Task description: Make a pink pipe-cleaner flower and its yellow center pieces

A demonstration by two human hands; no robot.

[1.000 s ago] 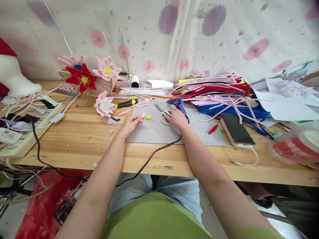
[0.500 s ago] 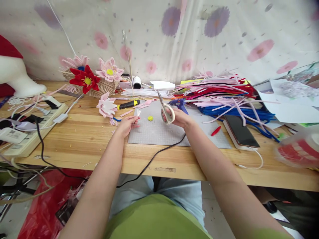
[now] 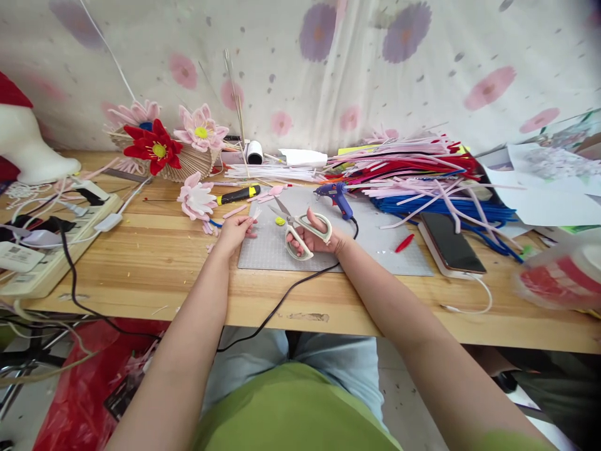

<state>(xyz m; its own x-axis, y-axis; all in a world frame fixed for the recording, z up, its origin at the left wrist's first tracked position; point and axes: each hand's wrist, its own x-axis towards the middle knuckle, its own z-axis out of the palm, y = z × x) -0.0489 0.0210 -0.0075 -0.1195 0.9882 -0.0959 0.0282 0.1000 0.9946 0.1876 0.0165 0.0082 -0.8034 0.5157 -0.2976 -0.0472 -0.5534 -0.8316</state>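
My right hand grips white-handled scissors over the grey cutting mat, with the blades apart and pointing left toward my other hand. My left hand pinches a small pale pink piece at the mat's left edge. A small yellow disc lies on the mat just beyond the scissor blades. A blue glue gun rests at the back of the mat, its black cord running off the table's front edge.
A pink pipe-cleaner flower and a yellow-black tool lie left of the mat. Red and pink flowers sit behind. A heap of coloured pipe cleaners, a phone, a power strip and a tape roll surround.
My right hand picked the scissors up from the mat, raised them, then brought them down and left toward my left hand with the blades apart. My left hand stayed on the pink piece.
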